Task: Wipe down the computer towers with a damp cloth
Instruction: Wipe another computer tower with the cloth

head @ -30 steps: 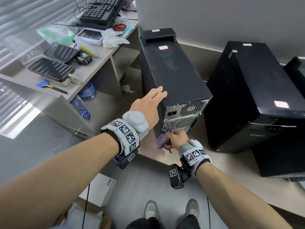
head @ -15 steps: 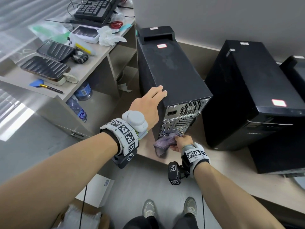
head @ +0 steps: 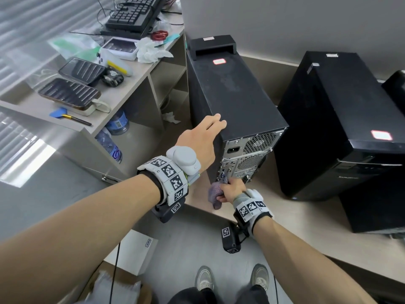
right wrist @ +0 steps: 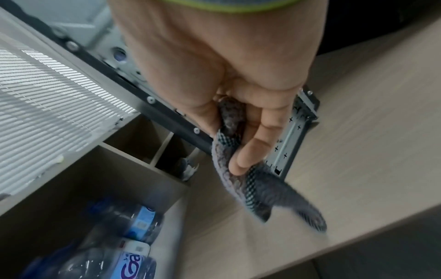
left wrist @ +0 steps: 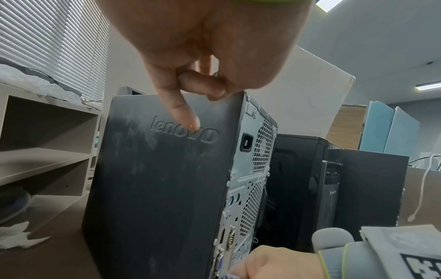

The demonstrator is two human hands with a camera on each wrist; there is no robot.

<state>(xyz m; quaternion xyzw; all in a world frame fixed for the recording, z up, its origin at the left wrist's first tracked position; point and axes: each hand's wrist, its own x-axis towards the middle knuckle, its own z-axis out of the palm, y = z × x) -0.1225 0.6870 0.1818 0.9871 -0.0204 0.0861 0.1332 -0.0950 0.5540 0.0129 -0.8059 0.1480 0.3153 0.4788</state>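
Here we brace the tower and wipe low on its rear panel.
From the head, our left hand [head: 198,142] lies flat on the heavy, rigid tower [head: 236,95]; at the left wrist, its thumb [left wrist: 177,105] rests against the dusty side; at the right wrist, our right hand [right wrist: 238,98] clutches the soft, limp cloth [right wrist: 260,190] by its bunched middle.

Daylight is admitted through window blinds [head: 32,20] on the left, and a bright reflected patch is thrown on the floor [head: 26,156]. The head view is evenly lit and sharp, with straight edges bent by the wide lens toward the corners. In the left wrist view a ceiling light strip [left wrist: 428,85] is seen glowing; the near palm is rendered soft. The right wrist view is smeared by motion blur, most strongly on the cloth [right wrist: 269,194] and bottles [right wrist: 124,245].
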